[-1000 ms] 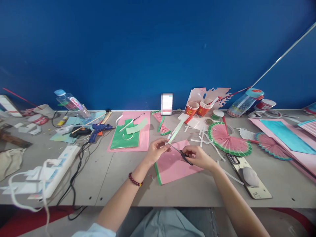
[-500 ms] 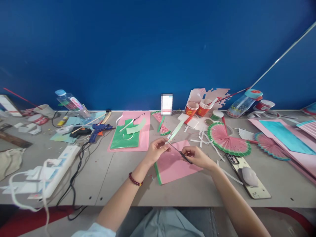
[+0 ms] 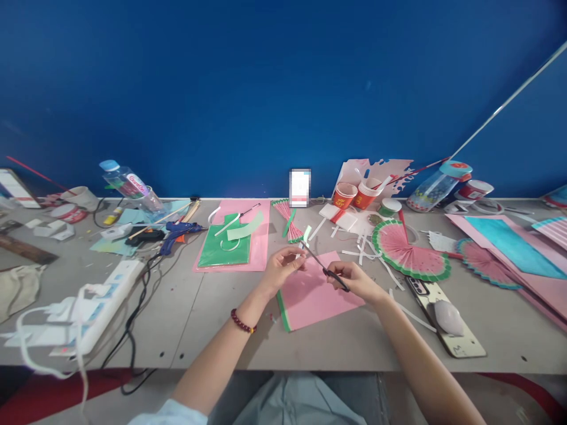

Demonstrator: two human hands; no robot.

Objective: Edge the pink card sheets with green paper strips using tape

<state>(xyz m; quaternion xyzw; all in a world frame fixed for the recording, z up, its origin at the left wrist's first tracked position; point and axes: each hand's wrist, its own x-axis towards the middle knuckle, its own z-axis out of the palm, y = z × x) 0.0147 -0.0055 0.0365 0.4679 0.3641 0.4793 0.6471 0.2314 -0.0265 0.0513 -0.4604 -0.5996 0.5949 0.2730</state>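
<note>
My left hand (image 3: pixel 283 268) pinches the near end of a short light green paper strip (image 3: pixel 306 233) above the table. In my right hand (image 3: pixel 354 278) are black-handled scissors (image 3: pixel 325 268), their blades pointing up and left toward the strip. Both hands hover over a pink paper sheet (image 3: pixel 312 295) with a green band along its left edge. A beaded bracelet (image 3: pixel 242 323) is on my left wrist.
Green paper on a pink sheet (image 3: pixel 230 242) lies behind my left hand, with a blue glue gun (image 3: pixel 177 231) and a power strip (image 3: pixel 104 301) to the left. Watermelon paper fans (image 3: pixel 410 251), red paper cups (image 3: pixel 354 193), white scraps and a phone (image 3: pixel 445 316) lie to the right.
The green strip in my left hand is now much shorter. The scissors have tilted and moved slightly right; my right hand has shifted a little.
</note>
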